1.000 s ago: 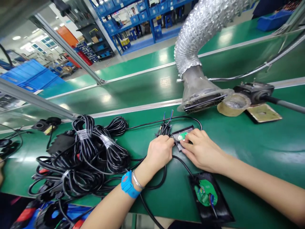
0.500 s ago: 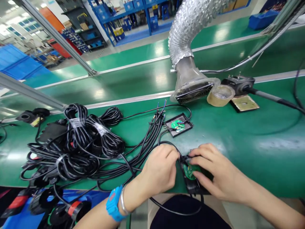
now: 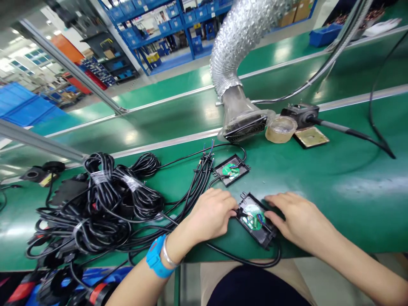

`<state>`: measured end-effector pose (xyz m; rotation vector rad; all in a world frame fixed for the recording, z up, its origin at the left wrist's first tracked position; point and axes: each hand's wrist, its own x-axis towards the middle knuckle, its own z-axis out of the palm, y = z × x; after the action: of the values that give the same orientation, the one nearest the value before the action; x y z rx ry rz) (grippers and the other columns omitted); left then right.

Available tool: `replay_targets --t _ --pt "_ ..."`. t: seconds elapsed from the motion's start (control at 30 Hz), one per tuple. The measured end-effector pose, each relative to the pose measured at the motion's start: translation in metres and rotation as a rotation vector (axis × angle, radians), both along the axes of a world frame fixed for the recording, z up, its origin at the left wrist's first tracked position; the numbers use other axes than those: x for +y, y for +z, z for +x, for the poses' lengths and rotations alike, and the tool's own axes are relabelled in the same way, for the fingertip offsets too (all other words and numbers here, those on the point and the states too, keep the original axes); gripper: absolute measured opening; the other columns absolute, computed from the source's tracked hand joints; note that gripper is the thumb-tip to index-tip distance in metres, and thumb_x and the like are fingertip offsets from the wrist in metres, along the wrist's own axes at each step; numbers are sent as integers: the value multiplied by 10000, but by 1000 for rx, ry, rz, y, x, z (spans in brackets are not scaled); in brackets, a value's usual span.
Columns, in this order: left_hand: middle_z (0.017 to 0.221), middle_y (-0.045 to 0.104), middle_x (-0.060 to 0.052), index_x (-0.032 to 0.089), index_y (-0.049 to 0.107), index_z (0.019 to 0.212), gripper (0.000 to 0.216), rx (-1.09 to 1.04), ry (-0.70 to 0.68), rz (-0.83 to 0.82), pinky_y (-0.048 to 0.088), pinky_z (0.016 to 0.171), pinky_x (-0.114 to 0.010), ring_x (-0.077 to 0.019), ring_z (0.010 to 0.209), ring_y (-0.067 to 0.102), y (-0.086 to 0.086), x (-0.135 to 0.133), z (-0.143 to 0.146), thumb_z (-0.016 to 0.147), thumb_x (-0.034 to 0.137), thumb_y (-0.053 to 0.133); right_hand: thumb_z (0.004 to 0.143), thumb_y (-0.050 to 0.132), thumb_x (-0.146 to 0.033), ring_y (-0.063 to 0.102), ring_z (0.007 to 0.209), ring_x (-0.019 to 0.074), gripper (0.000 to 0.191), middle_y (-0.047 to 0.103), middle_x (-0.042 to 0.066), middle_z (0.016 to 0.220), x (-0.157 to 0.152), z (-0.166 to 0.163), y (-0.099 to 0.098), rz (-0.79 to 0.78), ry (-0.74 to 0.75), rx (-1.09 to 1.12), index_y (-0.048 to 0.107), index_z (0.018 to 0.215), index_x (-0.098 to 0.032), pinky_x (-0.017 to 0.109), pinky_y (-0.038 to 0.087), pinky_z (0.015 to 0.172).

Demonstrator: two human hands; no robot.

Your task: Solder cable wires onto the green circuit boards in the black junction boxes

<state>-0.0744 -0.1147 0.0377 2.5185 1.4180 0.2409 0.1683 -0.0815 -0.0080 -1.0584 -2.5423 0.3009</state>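
Observation:
An open black plastic case (image 3: 256, 219) with a green circuit board inside lies near the front edge of the green bench (image 3: 334, 178). My left hand (image 3: 212, 215), wearing a blue wristband, pinches the case's left end where a black cable enters. My right hand (image 3: 299, 219) rests curled on the case's right side, fingers pressing its rim. A second open black case with a green board (image 3: 231, 170) lies just behind, beside a bunch of black cable ends (image 3: 200, 170).
A big tangle of bundled black cables (image 3: 105, 199) fills the left of the bench. A silver flexible extraction duct (image 3: 237, 55) ends in a fan mouth at the back, next to a tape roll (image 3: 280, 128) and a soldering iron stand (image 3: 301, 114).
Both hands left the far case and came to the near case at the front edge. That case now lies turned at an angle, held from both ends.

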Motion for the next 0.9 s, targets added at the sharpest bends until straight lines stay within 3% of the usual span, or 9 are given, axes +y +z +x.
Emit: replay_targets --t 0.17,0.33,0.5,0.57,0.67,0.77,0.9 --pt "833 600 -17 197 603 879 129 -28 20 -33 445 652 -264 -161 744 578 2 19 7 856 126 498 888 392 -67 524 716 179 273 599 73 759 22 -9 0 68 161 -30 651 961 -118 291 459 665" --pt "809 601 -14 198 563 853 137 132 4 -61 418 562 -289 -175 680 589 2 30 14 906 195 437 805 426 26 489 732 178 302 579 56 739 52 -19 6 46 363 -103 658 929 -124 284 416 646" --pt "740 590 -19 196 499 846 195 145 160 -101 381 546 -315 -189 616 562 0 24 14 944 227 333 770 494 43 486 759 185 293 611 42 767 73 -30 9 65 453 -102 662 942 -125 296 388 657" --pt "700 574 -9 203 476 817 195 117 222 -159 361 544 -306 -182 597 546 -2 22 13 945 221 330 777 526 24 471 727 184 231 595 36 729 67 -37 14 110 381 -106 663 867 -139 309 354 639" --pt "682 555 6 208 442 786 195 28 287 -235 346 552 -287 -164 592 524 -4 24 13 947 211 333 788 560 -40 434 700 198 151 550 42 679 42 -49 22 176 152 -82 617 711 -156 336 288 616" --pt "697 548 9 208 425 769 202 -36 322 -290 356 567 -279 -155 605 513 -1 26 14 948 206 332 812 555 -125 411 716 204 159 512 53 674 14 -59 20 75 -7 70 580 659 -158 340 305 651" --pt "790 572 -5 199 473 848 78 -64 247 -348 422 627 -279 -163 699 557 12 26 12 900 186 416 820 576 -166 406 731 190 145 519 51 706 1 -65 3 -62 -72 189 620 682 -158 319 333 672"
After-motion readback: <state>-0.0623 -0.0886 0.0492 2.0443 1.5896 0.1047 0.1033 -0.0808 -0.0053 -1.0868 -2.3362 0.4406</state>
